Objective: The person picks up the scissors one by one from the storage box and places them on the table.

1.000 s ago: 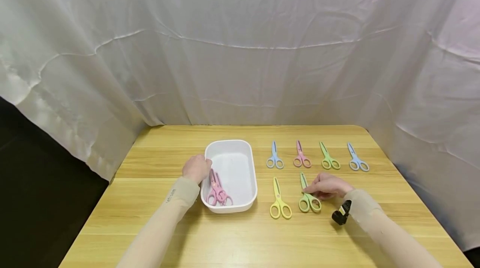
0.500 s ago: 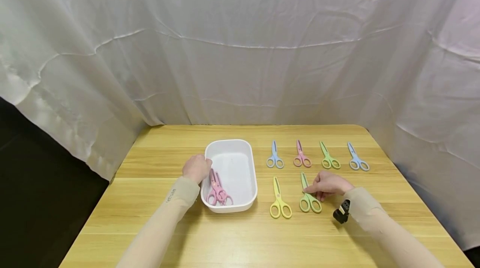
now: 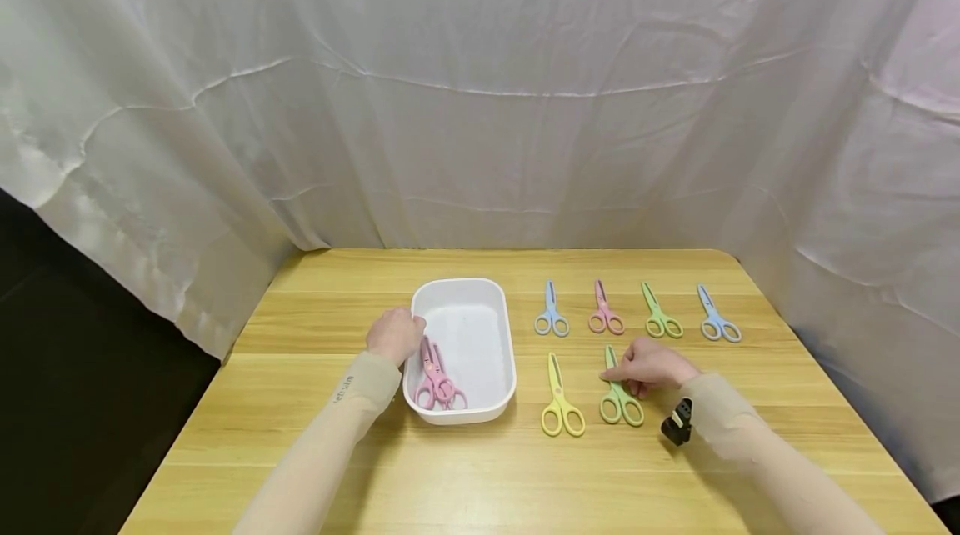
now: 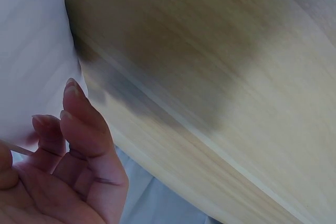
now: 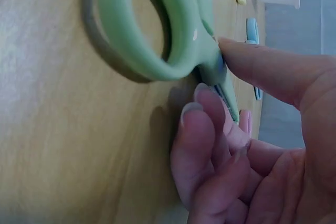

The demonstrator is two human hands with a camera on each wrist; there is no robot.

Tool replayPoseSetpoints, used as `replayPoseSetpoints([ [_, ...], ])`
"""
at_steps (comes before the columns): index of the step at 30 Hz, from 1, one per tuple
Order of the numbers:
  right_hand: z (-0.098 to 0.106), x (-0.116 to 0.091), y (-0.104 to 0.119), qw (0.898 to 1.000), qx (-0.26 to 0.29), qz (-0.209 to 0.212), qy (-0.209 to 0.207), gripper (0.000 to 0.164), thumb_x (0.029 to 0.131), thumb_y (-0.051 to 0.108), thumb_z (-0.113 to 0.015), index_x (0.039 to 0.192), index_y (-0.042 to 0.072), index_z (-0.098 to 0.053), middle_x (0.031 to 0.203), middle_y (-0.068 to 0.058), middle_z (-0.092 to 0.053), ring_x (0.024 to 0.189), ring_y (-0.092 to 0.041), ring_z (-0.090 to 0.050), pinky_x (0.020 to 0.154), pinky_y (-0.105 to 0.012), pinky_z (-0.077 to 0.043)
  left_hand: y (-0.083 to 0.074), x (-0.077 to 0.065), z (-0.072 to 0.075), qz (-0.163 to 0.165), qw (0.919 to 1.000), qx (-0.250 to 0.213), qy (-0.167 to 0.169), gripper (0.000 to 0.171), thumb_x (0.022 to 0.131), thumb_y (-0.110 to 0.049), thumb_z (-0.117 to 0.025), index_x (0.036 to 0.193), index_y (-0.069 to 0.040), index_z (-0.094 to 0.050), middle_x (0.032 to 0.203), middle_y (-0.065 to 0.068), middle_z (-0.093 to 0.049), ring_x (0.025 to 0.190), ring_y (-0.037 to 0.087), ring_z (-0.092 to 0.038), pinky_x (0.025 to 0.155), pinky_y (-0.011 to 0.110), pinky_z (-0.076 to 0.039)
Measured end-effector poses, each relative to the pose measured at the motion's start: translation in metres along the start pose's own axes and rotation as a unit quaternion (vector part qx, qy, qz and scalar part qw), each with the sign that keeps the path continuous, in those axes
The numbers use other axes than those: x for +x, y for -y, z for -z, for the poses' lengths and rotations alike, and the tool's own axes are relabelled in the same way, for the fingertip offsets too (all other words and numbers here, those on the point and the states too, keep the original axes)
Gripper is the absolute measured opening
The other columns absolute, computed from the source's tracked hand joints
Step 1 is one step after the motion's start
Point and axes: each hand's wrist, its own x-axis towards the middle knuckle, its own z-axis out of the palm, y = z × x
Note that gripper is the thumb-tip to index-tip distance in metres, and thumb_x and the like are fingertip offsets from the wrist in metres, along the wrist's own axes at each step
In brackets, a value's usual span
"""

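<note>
My left hand [image 3: 395, 337] grips the left rim of a white plastic bin [image 3: 491, 414] in the head view; its thumb reaches over the edge and the fingers lie along the outer wall [image 4: 31, 56]. Inside the bin's near left corner lie pink scissors [image 3: 435, 377], overlapping one another. To the right, my right hand [image 3: 651, 367] pinches light green scissors [image 3: 618, 397] near the pivot, thumb on one side and fingertips on the other. The handle loops [image 5: 126, 35] point toward the person, low over the wooden table.
Yellow scissors [image 3: 558, 402] lie between the bin and the green pair. Behind them is a row of blue scissors [image 3: 551, 314], pink scissors [image 3: 602, 314], green scissors [image 3: 657, 314] and more blue scissors [image 3: 714, 317]. A pale curtain [image 3: 480, 143] hangs behind the table [image 3: 465, 477].
The right hand has shifted slightly left over the green scissors, which have moved barely to the right. The left hand and the bin look the same.
</note>
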Motion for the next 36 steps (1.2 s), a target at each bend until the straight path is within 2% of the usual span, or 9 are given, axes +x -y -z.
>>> replayPoseSetpoints([
  [5,0.0022,-0.0025,0.0007,1.0,0.009,0.007,0.006,0.044,0.089,0.032,-0.075,0.055,0.009,-0.059,0.049,0.002,-0.058,0.046,-0.009,-0.051,0.05,-0.021,-0.045,0.0004,-0.0002,0.0004,-0.004,1.0,0.0,-0.002,0.038,0.102,-0.03,-0.044,0.083,-0.005,-0.064,0.067,0.007,-0.055,0.059,0.02,-0.054,0.049,0.028,-0.042],
  [10,0.0044,-0.0047,-0.0006,1.0,0.0,0.002,0.001,0.044,0.088,0.034,-0.076,0.055,0.011,-0.057,0.049,0.002,-0.058,0.046,-0.009,-0.051,0.049,-0.02,-0.043,-0.0002,0.0001,0.001,-0.001,1.0,-0.002,0.0,0.039,0.102,-0.031,-0.043,0.081,-0.006,-0.064,0.067,0.007,-0.055,0.059,0.02,-0.053,0.049,0.028,-0.041],
  [22,0.0002,-0.0063,0.0004,1.0,0.011,-0.006,-0.003,0.042,0.088,0.032,-0.077,0.058,0.009,-0.06,0.051,0.001,-0.059,0.047,-0.01,-0.055,0.05,-0.023,-0.05,0.0011,0.0001,-0.0007,-0.003,1.0,-0.001,-0.008,0.036,0.1,-0.029,-0.043,0.076,-0.008,-0.06,0.069,0.007,-0.054,0.061,0.021,-0.054,0.051,0.029,-0.041],
  [36,-0.0001,-0.0056,0.0004,1.0,0.01,-0.012,-0.006,0.044,0.088,0.033,-0.077,0.056,0.012,-0.056,0.05,0.001,-0.06,0.046,-0.009,-0.054,0.049,-0.021,-0.047,0.0013,0.0005,-0.0007,-0.004,0.9999,0.004,-0.009,0.036,0.1,-0.029,-0.043,0.08,-0.006,-0.062,0.07,0.008,-0.056,0.062,0.022,-0.056,0.051,0.029,-0.041],
])
